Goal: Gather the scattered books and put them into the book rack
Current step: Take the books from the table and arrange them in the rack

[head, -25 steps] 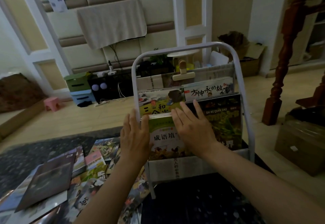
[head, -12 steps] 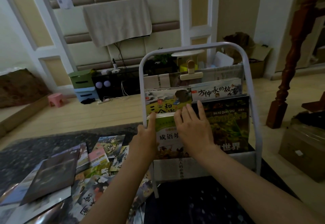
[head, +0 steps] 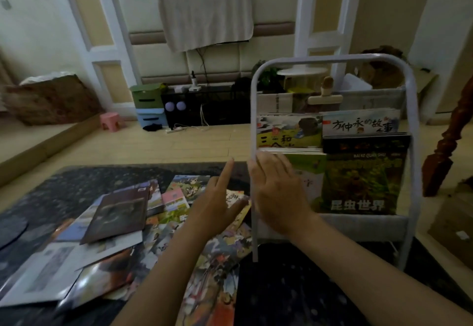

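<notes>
A white metal-framed book rack stands on the dark carpet at right, with picture books upright in its fabric pockets. A green book and a dark insect book fill the front pocket. My right hand is flat against the green book at the rack's left post, fingers together. Left of the rack, my left hand hovers empty with fingers spread above the scattered books lying on the carpet.
The dark carpet covers the near floor. A brown wooden post and a cardboard box stand right of the rack. A pink stool, storage boxes and a black TV stand line the far wall.
My left hand has let go of the green book's left edge and swung left over the scattered books. My right hand has slid left to the rack's post. The view has turned left.
</notes>
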{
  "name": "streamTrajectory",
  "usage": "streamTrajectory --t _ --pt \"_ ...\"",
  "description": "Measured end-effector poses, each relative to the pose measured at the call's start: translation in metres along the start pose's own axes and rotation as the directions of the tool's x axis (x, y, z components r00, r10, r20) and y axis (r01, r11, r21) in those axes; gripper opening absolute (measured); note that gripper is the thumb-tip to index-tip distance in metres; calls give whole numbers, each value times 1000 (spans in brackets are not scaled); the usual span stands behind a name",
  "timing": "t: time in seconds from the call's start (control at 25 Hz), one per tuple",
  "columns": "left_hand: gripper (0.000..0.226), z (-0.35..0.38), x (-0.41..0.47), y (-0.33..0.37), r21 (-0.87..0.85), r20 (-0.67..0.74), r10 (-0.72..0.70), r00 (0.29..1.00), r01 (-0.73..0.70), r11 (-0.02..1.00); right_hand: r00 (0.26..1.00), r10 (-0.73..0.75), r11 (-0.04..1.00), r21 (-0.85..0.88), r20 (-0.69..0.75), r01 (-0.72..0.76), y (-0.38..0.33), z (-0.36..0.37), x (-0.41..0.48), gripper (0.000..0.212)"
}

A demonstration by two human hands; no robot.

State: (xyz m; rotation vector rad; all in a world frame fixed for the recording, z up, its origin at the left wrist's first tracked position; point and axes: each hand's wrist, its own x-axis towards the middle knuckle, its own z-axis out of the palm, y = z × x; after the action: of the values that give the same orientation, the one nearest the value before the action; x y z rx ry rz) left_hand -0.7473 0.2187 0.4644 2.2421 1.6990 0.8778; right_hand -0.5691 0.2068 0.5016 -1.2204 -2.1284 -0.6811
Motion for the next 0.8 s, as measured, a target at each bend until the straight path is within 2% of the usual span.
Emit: streamTrajectory --t 0.12,0.2,0.28,0.36,0.4,0.56,0.72,0.8 --pt "83 -8 -36 -43 38 21 -148 989 147 988 996 -76 980 187 49 66 -55 31 -4 44" --pt "70 -8 -65 -73 136 27 -240 970 234 963 964 -98 957 291 249 22 -89 59 -12 49" --pt "62 -6 -91 -99 218 19 -334 943 322 921 873 -87 936 339 480 -94 -118 85 -25 52" --pt "65 -4 -113 -125 265 15 -381 924 364 893 769 -46 902 357 637 -242 -140 105 -31 72" --pt "69 -2 -121 -137 272 12 -396 918 378 885 745 -41 884 372 666 -284 -148 115 -34 79" --pt "67 13 -132 -170 283 -18 -442 897 429 858 705 -91 914 340 703 -222 -166 158 -57 63" --pt "63 34 -123 -180 340 60 -452 890 408 848 777 -55 926 324 627 -196 -173 182 -94 67" --pt "61 40 -116 -178 373 99 -446 889 383 845 789 -55 924 330 612 -191 -173 187 -97 67"
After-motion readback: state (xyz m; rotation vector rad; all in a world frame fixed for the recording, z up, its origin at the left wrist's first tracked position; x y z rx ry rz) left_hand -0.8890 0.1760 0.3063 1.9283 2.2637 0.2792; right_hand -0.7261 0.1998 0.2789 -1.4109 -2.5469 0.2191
